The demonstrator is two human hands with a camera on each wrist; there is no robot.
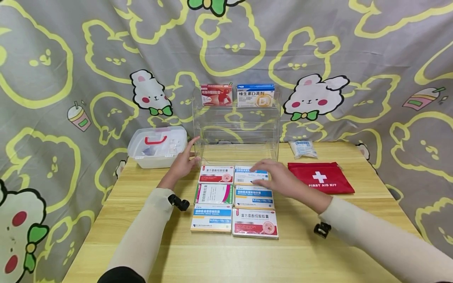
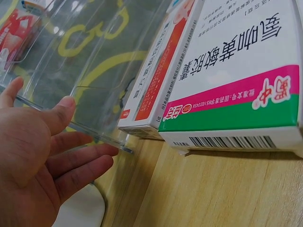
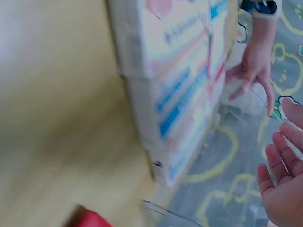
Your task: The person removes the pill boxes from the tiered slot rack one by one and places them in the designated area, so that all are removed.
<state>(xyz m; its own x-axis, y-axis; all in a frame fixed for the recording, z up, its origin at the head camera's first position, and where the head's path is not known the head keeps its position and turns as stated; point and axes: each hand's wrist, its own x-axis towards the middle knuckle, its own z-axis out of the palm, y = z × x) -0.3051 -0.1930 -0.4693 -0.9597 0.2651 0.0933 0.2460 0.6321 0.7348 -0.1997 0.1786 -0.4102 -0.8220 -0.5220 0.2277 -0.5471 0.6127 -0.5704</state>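
Observation:
My left hand [image 1: 181,164] is at the left side of the clear tiered rack [image 1: 244,126], fingers extended, right at its lower edge in the left wrist view. Over the far right box of the laid-out group, a blue-and-white medicine box [image 1: 244,177], hovers my right hand [image 1: 281,177]. Its fingers are spread and hold nothing, as the right wrist view shows. Beside that box lies a red-and-white box [image 1: 216,174]. Nearer are a green-edged box [image 1: 214,193], two more blue-and-white boxes [image 1: 254,197] and another red-and-white box [image 1: 255,223], all flat in two columns.
On the rack's top tier stand a red box [image 1: 216,95] and a vitamin D box [image 1: 255,96]. A lidded plastic case [image 1: 159,157] is left of the rack. To the right lie a red first aid pouch [image 1: 320,186] and a small white packet [image 1: 303,149]. A patterned curtain [image 1: 226,47] hangs behind.

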